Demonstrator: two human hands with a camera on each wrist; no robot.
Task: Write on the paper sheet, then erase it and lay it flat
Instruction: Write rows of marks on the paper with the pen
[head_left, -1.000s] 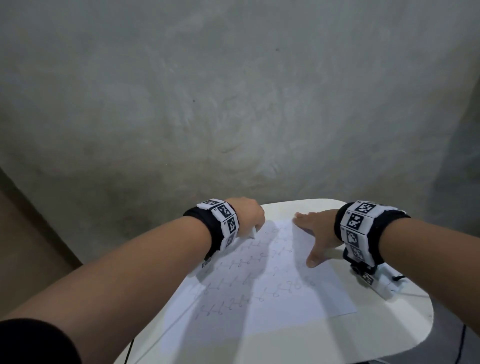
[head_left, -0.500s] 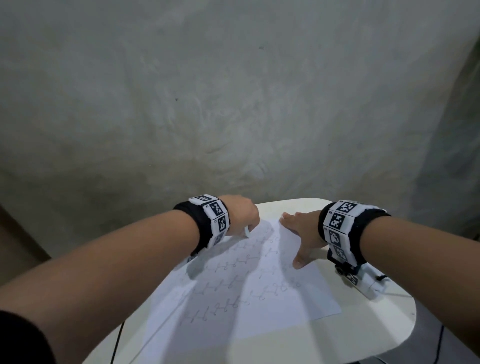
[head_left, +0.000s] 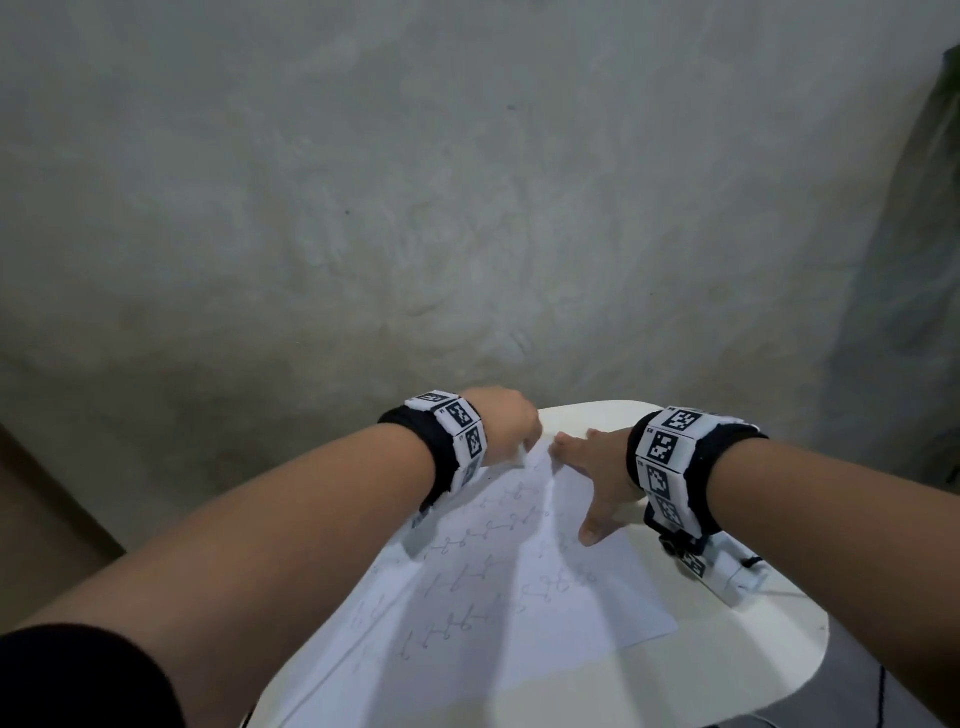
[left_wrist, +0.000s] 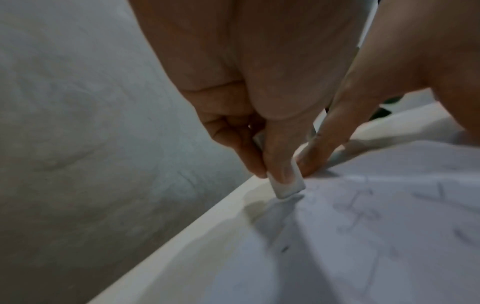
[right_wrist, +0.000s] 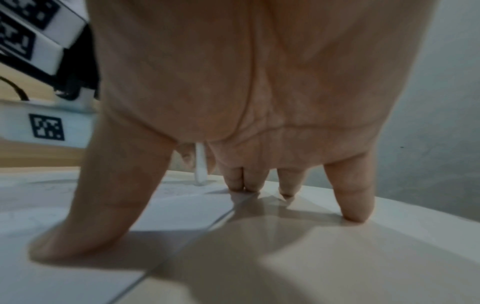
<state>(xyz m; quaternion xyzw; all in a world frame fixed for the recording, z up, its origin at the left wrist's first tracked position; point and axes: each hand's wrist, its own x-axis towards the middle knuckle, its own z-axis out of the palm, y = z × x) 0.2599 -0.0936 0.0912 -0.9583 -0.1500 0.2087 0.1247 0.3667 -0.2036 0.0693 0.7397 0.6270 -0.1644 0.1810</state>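
**Eraser at the far corner of the sheet**

The paper sheet lies on the white desk, covered in rows of faint pencil marks. A raised crease runs down it from the far edge. The left hand has its grip closed on a small white eraser, pinched between thumb and fingertips, the eraser's lower end touching the sheet close to its far corner, just beside the desk's edge. The right hand holds nothing: its grip is spread wide, straight fingers pressing down. The thumb rests on the paper, while the little finger lands on bare desk past the sheet's edge. Both wrists wear black bands with square-patterned markers. A grey wall stands behind the desk.
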